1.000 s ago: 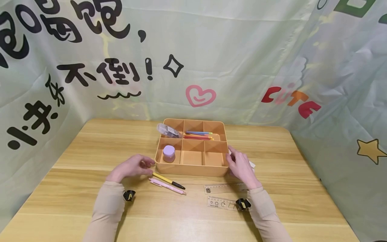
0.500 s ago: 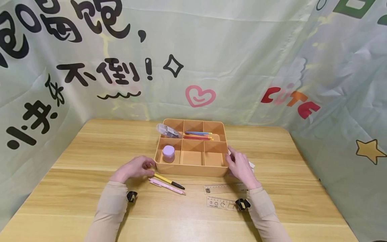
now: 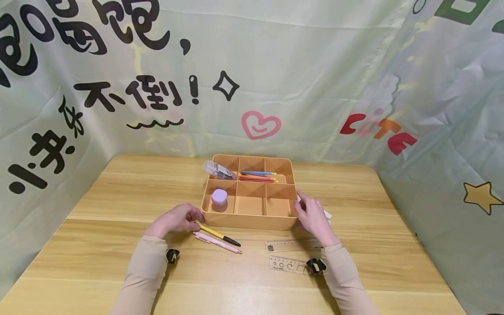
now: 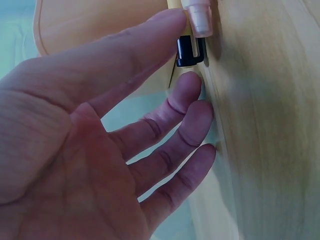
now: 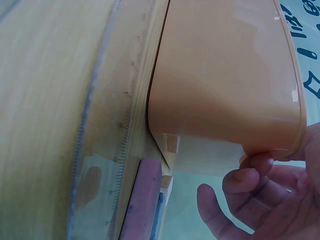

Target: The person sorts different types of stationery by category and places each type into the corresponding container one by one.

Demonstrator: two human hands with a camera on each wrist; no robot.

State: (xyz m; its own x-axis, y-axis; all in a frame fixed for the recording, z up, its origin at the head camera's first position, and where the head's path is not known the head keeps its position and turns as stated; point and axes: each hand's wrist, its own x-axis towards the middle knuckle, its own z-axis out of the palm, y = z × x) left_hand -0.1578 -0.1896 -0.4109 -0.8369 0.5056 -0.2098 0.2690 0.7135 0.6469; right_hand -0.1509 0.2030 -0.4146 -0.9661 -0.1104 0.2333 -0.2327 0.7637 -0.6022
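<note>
An orange compartment organizer box (image 3: pixel 248 221) stands on the table between both hands. My left hand (image 3: pixel 177 220) is by its front left corner. In the left wrist view its thumb and index finger pinch the black-clipped end of a yellow pen (image 4: pixel 173 4), while the other fingers are apart from it. A pink pen (image 3: pixel 218 243) lies alongside. My right hand (image 3: pixel 314 215) grips the box's right side; in the right wrist view the fingertips (image 5: pixel 257 164) meet the wall near the rim.
The box holds a purple-lidded jar (image 3: pixel 219 199), a clear plastic case (image 3: pixel 219 170) and several coloured pencils (image 3: pixel 257 178). Two clear rulers (image 3: pixel 289 246) lie at front right. A pink bar (image 5: pixel 141 200) and a white-and-blue block (image 5: pixel 162 205) lie beneath the right hand. Printed cloth hangs behind.
My left hand has moved slightly right, closer to the box corner and the yellow pen's end. The right hand and the box stay in place.
</note>
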